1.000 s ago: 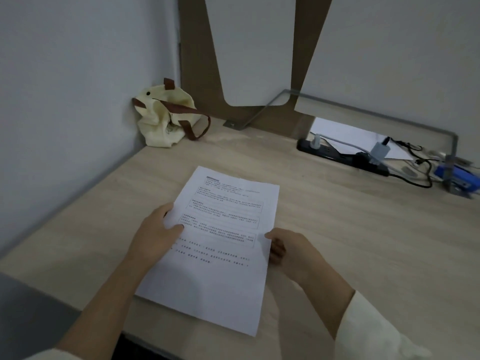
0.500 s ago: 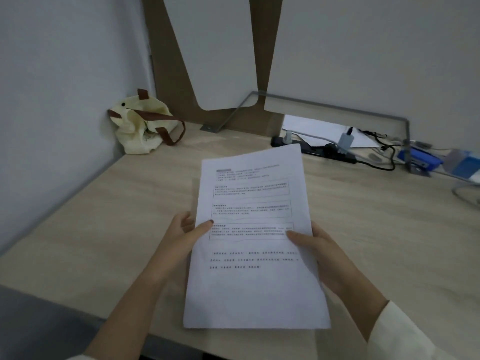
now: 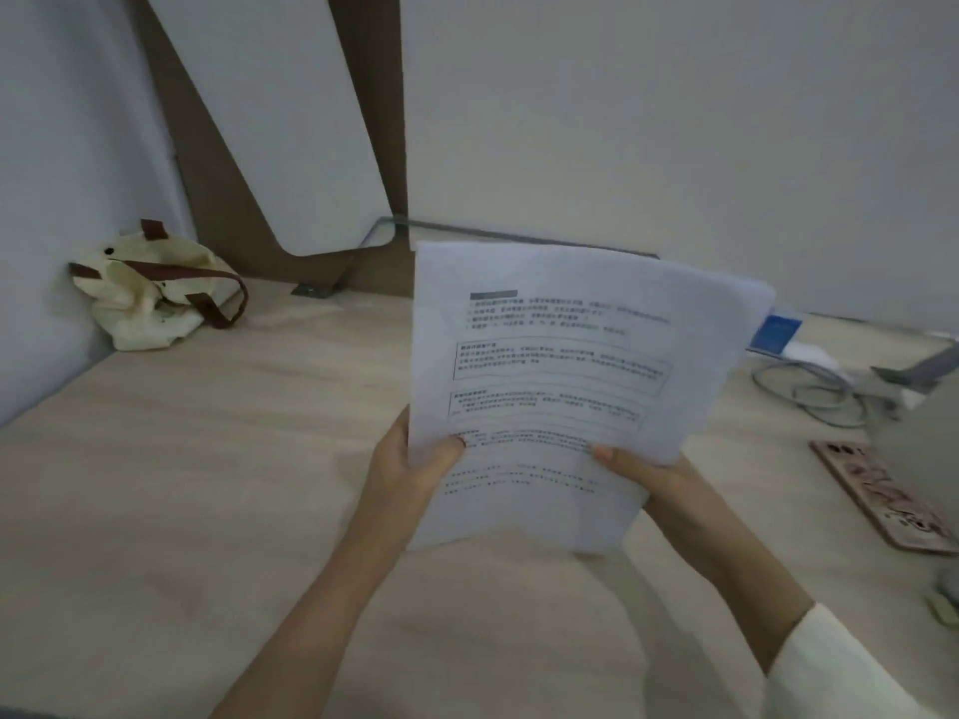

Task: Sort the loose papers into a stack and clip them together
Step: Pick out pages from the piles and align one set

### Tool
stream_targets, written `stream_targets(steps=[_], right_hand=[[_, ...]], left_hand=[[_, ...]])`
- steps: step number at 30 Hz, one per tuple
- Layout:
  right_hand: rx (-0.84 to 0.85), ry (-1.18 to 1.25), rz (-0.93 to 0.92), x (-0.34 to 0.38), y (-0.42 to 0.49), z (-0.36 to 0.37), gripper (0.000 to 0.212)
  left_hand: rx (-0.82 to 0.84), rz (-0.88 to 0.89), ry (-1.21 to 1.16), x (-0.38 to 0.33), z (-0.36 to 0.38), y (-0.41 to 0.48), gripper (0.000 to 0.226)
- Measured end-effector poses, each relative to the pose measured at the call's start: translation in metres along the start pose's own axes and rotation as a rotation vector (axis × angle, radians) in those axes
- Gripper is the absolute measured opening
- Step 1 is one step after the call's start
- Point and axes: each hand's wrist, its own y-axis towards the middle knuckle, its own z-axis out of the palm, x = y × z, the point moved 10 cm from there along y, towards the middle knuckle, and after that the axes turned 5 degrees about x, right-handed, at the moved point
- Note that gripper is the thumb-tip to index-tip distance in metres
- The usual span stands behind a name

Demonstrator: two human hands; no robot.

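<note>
– Up over the desk point(image 3: 207, 485), in both hands, that is where the papers point(image 3: 571, 365) are. They stand almost upright, with the printed side facing us.
– Do they touch the desk?
– No. Their bottom edge hangs in the air above it.
– How does the left hand point(image 3: 410, 464) hold them?
– It grips the left edge, low down. The thumb lies on the front. The other fingers are behind the sheets, so I cannot see them.
– And the right hand point(image 3: 648, 474)?
– It grips the right edge in the same way, with the thumb in front and the fingers hidden behind. A white sleeve point(image 3: 840, 666) covers that arm.
– What else is on the desk?
– A cream bag point(image 3: 150, 293) with brown straps sits far left, in the corner by the wall. A phone point(image 3: 882, 493) in a pink case lies flat on the right, near some grey cables point(image 3: 809, 397). A blue thing point(image 3: 776, 332) peeks out just behind the papers.
</note>
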Motion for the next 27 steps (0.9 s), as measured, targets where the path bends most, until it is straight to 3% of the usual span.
stream_targets(steps=[6,11,15,19,24,27], right_hand=[[0.003,0.04,-0.052,0.018,-0.002,-0.02,0.028],[0.023,0.021,0.086,-0.016,-0.007,-0.025,0.027],[-0.01,-0.008,0.105,-0.016,-0.004,-0.031,0.026],[-0.021,-0.03,0.097,-0.011,-0.005,-0.029,0.03],[-0.036,0.017,0.055,0.001,-0.007,-0.029,0.031],[-0.044,0.036,0.051,0.003,-0.009,-0.027,0.03]], left_hand=[[-0.081,0.097,-0.001,-0.017,0.014,0.008,0.033],[-0.028,-0.043,0.042,0.015,0.027,0.003,0.028],[-0.034,0.097,-0.037,-0.049,0.029,0.013,0.055],[-0.119,0.219,-0.03,-0.119,0.03,0.026,0.045],[-0.247,0.179,0.035,-0.127,0.025,0.034,0.018],[-0.256,0.171,0.04,-0.131,0.024,0.036,0.022]])
